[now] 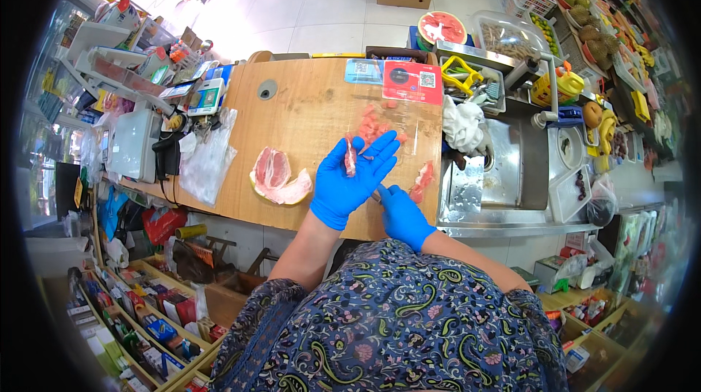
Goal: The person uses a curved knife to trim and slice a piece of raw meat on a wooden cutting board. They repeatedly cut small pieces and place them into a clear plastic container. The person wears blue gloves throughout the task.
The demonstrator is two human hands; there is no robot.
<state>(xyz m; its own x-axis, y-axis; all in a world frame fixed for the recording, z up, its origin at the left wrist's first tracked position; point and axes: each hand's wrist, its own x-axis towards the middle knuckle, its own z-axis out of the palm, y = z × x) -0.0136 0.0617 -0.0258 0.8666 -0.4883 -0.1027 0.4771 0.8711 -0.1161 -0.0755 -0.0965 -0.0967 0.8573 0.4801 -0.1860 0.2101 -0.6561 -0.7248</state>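
My left hand point(342, 189), in a blue glove, is turned palm up over the wooden counter point(296, 118). Between its thumb and palm is a thin piece of pink pomelo flesh point(350, 157); the other fingers stretch forward. Close beside it, my gloved right hand point(404, 215) has its fingers closed around a narrow tool point(376, 195), perhaps a small knife, mostly hidden by the hand. Left of my hands lies an opened pomelo point(276, 178) with thick rind and pink segments. Peeled pomelo pieces point(372, 122) sit beyond my left hand, and membrane scraps point(421, 182) lie to the right.
To the right is a steel sink point(504, 162) with a white cloth point(461, 125) at its edge. A cut watermelon point(441, 28) stands behind. Payment cards with printed codes point(412, 82) lie at the counter's far edge. Plastic bags point(208, 156) and a handheld scanner point(166, 154) are left.
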